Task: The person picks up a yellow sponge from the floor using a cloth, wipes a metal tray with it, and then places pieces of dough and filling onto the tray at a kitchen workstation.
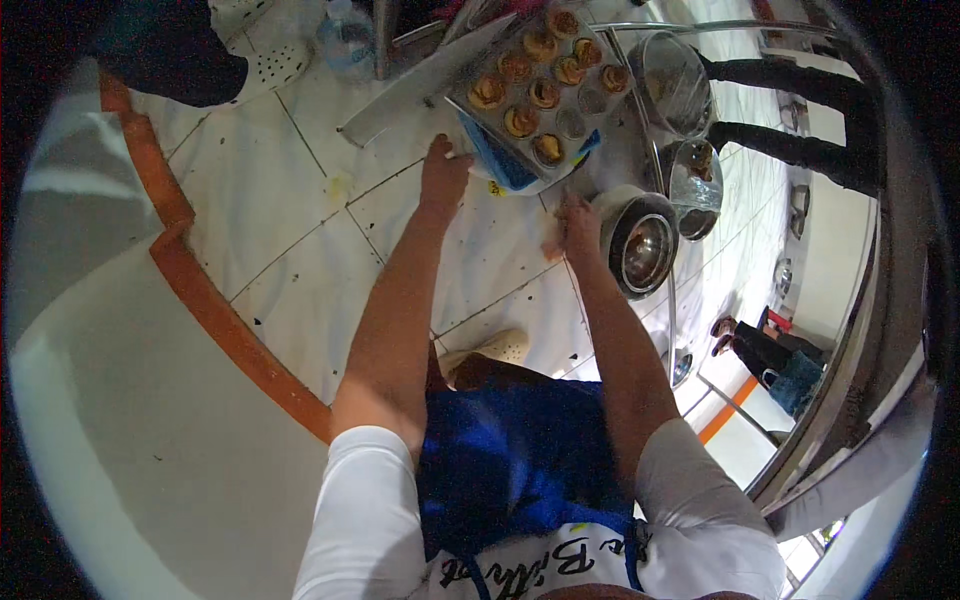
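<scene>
My left hand [445, 176] is at the left front corner of a muffin tin [551, 112] that holds several browned baked cups, with a couple of its wells unfilled. The fingers stand apart, close to a blue and white package [499, 154] under the tin's near edge. My right hand [574, 225] is below the tin's near right corner, beside a round metal bowl [643, 251]. It is blurred, and its fingers are hard to make out; whether it holds something small cannot be told.
Clear containers [675, 82] stand right of the tin, by a metal rail [670, 322]. A clear plastic bottle [346, 41] and another person's perforated clog [274, 67] are at the upper left. A wall with an orange border [225, 300] curves along the left; tiled floor lies below.
</scene>
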`<state>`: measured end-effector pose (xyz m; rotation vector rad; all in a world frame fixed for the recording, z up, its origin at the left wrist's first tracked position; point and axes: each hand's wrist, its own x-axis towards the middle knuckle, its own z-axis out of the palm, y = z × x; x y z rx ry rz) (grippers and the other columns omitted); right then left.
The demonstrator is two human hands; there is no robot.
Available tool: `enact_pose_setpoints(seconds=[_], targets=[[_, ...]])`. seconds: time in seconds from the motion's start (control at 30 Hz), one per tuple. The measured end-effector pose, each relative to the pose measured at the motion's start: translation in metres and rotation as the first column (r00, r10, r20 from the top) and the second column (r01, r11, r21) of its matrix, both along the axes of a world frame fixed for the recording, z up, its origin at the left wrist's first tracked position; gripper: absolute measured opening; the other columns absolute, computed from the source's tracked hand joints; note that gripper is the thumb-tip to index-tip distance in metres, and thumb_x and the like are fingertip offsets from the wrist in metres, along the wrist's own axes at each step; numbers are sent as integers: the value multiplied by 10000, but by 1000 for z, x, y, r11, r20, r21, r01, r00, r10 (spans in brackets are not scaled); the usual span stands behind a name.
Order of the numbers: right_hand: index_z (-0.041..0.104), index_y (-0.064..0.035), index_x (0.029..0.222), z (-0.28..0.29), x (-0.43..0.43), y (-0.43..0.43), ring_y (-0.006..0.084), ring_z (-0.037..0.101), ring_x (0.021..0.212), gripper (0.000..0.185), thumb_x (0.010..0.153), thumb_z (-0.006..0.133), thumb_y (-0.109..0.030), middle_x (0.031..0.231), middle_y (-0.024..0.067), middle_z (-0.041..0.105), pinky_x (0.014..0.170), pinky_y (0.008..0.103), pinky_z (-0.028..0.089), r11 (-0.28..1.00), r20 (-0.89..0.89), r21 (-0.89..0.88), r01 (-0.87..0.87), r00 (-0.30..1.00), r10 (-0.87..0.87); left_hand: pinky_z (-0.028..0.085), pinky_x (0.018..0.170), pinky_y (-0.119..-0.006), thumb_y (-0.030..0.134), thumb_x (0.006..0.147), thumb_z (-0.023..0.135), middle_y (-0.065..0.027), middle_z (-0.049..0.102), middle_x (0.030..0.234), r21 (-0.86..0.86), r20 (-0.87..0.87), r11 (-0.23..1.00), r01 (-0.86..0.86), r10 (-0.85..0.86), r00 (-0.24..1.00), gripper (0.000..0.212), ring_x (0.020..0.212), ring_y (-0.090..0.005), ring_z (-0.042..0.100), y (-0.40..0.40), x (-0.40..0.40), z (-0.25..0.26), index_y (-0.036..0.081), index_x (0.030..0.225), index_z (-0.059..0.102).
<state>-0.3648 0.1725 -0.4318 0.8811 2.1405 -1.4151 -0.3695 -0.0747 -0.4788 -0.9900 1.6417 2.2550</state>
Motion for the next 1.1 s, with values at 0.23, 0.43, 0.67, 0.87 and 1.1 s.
enact_pose_setpoints(seconds=[0.23, 0.43, 0.67, 0.87, 1.1], targets=[[655, 7, 1159, -87, -44, 57, 313, 642, 1038, 370, 894, 617, -248, 1155, 165, 671, 862, 422, 511, 997, -194, -20, -74, 979, 69, 462, 999, -372, 152, 841, 680, -194, 481, 1438, 137, -72, 990, -29, 40, 997, 740, 1227, -274, 545, -20, -17, -13, -21, 1470, 329], [549, 10, 1281, -97, -46, 64, 275, 618, 1045, 440, 896, 665, -170, 1170, 148, 625, 867, 381, 533, 910, -92, -414, 2, 995, -44, 426, 1018, -440, 125, 931, 576, -202, 488, 1423, 286, -10, 957, -58, 64, 998, 613, 1189, -304, 552, -28, -46, -10, -19, 1482, 349], [576, 28, 1242, -95, -62, 82, 258, 649, 1032, 366, 907, 625, -110, 1195, 153, 628, 878, 382, 543, 922, -224, -283, -263, 953, 203, 434, 974, -374, 81, 893, 548, -149, 673, 1157, -566, -304, 783, 258, -489, 817, 362, 1114, -288, 582, -18, -65, -17, 16, 1247, 593], [557, 0, 1228, -35, -55, 8, 237, 680, 885, 339, 903, 607, -81, 1121, 135, 644, 742, 358, 577, 884, 64, -468, 19, 998, 12, 467, 911, -366, 3, 868, 541, -113, 654, 1177, 209, -353, 978, 8, 68, 933, 366, 1062, -239, 598, -24, -55, -32, 57, 1229, 565], [499, -28, 1268, -49, -45, 50, 231, 659, 971, 361, 920, 589, -63, 1150, 118, 621, 792, 364, 577, 800, 25, -594, 80, 996, -80, 478, 865, -383, -15, 874, 556, -92, 600, 1186, 302, -315, 952, 47, 54, 947, 394, 1051, -228, 578, -8, -67, -52, 87, 1251, 499]])
